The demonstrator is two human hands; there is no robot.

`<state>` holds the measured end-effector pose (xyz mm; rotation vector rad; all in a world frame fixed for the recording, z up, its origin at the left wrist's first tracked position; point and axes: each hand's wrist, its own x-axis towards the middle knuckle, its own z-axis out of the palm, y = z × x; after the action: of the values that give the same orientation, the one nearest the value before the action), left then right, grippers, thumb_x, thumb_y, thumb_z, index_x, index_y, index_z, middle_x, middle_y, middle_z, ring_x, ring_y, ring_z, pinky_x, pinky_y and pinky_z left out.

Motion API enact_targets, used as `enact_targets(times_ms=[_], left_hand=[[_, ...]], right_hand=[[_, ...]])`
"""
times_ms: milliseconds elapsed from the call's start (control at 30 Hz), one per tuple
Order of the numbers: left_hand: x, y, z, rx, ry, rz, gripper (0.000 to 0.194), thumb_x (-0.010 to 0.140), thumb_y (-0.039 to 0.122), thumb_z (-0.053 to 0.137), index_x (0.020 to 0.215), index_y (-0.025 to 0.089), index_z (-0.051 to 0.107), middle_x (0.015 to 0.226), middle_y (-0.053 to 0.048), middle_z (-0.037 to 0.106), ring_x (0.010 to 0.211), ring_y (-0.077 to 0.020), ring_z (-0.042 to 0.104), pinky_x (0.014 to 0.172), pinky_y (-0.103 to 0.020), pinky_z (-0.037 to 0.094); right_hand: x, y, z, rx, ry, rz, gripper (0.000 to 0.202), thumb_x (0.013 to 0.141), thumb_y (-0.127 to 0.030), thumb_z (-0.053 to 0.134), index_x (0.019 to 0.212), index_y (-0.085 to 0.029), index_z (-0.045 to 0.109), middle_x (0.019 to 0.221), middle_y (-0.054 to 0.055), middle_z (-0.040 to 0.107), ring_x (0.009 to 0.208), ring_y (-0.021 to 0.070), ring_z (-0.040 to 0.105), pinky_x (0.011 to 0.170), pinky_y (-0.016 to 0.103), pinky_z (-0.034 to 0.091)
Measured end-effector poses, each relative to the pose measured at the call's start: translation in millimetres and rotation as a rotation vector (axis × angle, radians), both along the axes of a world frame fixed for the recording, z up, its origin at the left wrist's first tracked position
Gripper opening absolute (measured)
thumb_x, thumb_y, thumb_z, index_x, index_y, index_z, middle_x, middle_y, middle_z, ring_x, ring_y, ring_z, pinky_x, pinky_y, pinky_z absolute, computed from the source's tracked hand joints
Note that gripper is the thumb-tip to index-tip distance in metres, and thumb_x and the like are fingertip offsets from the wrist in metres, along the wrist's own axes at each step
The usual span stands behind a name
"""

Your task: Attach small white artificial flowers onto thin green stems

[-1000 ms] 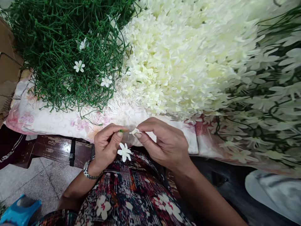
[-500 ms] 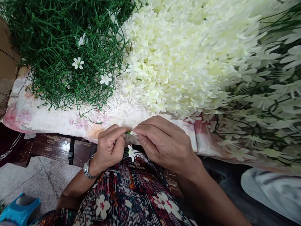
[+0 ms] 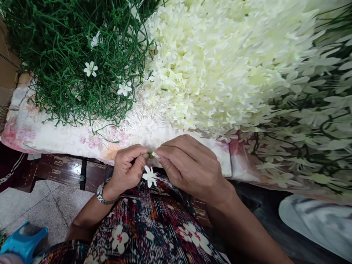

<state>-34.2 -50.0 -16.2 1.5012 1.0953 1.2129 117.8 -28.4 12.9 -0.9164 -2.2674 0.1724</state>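
I judge one flower (image 3: 150, 176) on, another bloom (image 3: 156, 155) midway.
Left hand (image 3: 129, 167) pinches stem (image 3: 151, 154), right hand (image 3: 192, 168) bloom; a pile (image 3: 209, 73) remains.

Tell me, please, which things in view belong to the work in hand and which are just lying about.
In the work:
left hand, pinching a green stem tip
right hand, pinching a white blossom piece
white flower just below
piled green stems
piled white blossoms

Seemingly lying about:
blue plastic item
black buckled strap
cardboard box
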Motion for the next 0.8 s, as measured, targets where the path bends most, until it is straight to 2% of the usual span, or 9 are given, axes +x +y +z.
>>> enact_targets(times_ms=[200,433,800], left_hand=[[0,3,1.2,-0.006,-0.007,-0.015,0.014,0.077,0.013,0.046,0.067,0.012,0.055,0.051,0.004,0.043,0.044,-0.0037,0.04,0.043,-0.016,0.032],[-1,4,0.7,0.023,0.072,-0.023,0.017,0.077,0.013,0.045,0.061,0.013,0.05,0.051,0.004,0.039,0.045,-0.0042,0.036,0.043,-0.017,0.03],[3,5,0.9,-0.022,0.111,-0.023,0.021,0.077,0.01,0.042,0.056,0.014,0.044,0.049,0.004,0.036,0.044,-0.0043,0.034,0.043,-0.017,0.029]], right_hand=[[-3,0,-6.4,-0.012,0.02,-0.011,0.008,0.074,-0.008,0.048,0.076,-0.017,0.048,0.065,0.002,0.054,0.064,0.0112,0.049,0.06,0.025,0.041],[-6,1,-9.4,-0.052,0.079,-0.011,0.009,0.073,-0.007,0.049,0.075,-0.015,0.048,0.063,0.003,0.053,0.062,0.0116,0.047,0.056,0.025,0.041],[-10,-1,-11.5,0.028,0.024,-0.047,0.014,0.068,-0.005,0.052,0.074,-0.017,0.046,0.061,0.003,0.053,0.061,0.0124,0.048,0.056,0.025,0.042]])
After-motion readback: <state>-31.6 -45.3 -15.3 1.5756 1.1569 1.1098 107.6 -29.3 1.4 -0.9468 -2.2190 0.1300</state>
